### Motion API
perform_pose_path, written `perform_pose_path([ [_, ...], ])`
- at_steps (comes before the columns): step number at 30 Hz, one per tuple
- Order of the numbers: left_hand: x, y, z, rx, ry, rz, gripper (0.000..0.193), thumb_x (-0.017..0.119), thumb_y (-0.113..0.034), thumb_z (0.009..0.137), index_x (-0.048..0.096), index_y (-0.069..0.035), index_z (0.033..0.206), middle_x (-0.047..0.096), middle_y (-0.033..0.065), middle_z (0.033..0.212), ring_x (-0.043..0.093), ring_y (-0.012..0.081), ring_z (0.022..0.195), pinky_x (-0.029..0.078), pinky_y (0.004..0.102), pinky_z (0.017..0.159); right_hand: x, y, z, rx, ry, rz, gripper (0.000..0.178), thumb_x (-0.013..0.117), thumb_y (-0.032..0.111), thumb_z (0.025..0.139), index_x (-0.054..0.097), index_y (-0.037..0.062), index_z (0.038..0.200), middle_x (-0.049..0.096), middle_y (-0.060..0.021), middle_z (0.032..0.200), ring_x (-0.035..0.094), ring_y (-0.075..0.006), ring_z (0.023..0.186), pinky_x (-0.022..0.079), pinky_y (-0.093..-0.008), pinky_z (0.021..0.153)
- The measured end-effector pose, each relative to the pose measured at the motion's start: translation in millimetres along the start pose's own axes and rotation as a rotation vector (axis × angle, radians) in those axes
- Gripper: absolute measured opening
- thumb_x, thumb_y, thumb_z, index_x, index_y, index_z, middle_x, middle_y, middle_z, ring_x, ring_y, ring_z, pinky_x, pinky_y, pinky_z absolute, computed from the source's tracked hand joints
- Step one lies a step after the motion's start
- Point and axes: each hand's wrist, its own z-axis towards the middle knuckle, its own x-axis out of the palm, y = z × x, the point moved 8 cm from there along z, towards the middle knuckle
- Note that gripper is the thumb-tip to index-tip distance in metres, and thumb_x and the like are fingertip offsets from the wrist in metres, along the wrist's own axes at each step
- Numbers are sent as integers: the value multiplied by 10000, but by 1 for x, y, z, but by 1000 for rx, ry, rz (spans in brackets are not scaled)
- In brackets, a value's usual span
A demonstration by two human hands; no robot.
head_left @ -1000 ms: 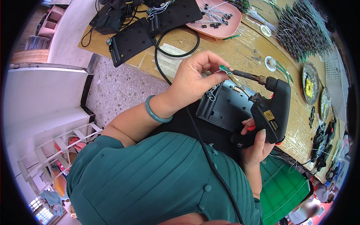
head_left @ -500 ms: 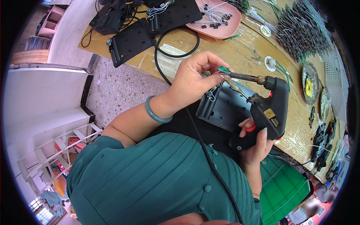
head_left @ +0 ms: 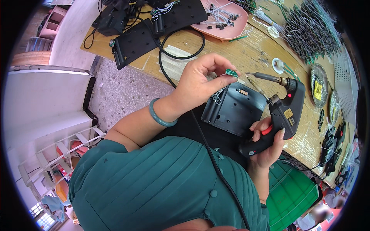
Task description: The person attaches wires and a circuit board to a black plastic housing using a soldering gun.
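Observation:
Between thumb and fingers, my left hand [head_left: 208,79] pinches a small green circuit board [head_left: 231,73]. My right hand [head_left: 268,140] is wrapped round the grip of a black soldering gun [head_left: 288,109] with a red trigger. Its dark tip points left and stops a short way from the board; a thin feed tube runs below the tip. Under both hands, at my lap, lies a black plastic panel [head_left: 235,109] with small pegs and a cylindrical edge. White wires [head_left: 217,98] show at the panel's left side, partly hidden by my left hand.
Similar black panels [head_left: 135,46] lie at the table's far left. A pink tray [head_left: 225,19] holds white wires with black connectors. Many wired boards are heaped [head_left: 310,30] at the far right, near round metal dishes [head_left: 318,84]. A black cable [head_left: 198,127] crosses my front.
My right hand has drawn the soldering gun right and slightly down, so its tip has come away from the circuit board. My left hand stays nearly in place.

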Motion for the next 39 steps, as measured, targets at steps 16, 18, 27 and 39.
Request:
perform_pose_path([
  [16,37,-37,-10,380,155,900,220,679,-53,693,672,-95,909,638,30,838,582,205,837,365,333,820,-9,-6,13,64,-60,299,406,326,324,992,447,-48,1101,517,-94,903,509,-152,661,343,-436,1052],
  [18,40,-37,-12,398,163,916,227,677,-50,689,674,-98,911,630,30,827,578,205,836,363,334,816,-10,-8,14,62,-40,298,410,324,321,993,450,-50,1115,529,-101,930,508,-154,663,337,-438,1061],
  [27,42,-32,-13,412,166,882,208,670,-68,701,678,-100,906,594,33,801,560,213,827,356,347,783,-12,-9,14,56,-21,303,425,339,331,990,443,-51,1144,530,-110,953,520,-160,677,311,-436,1083],
  [39,40,-28,-12,406,185,836,211,659,-43,723,680,-81,930,604,49,801,554,224,803,370,335,750,-13,-10,15,15,3,327,443,339,335,986,423,-45,1199,533,-122,962,519,-167,679,285,-459,1092],
])
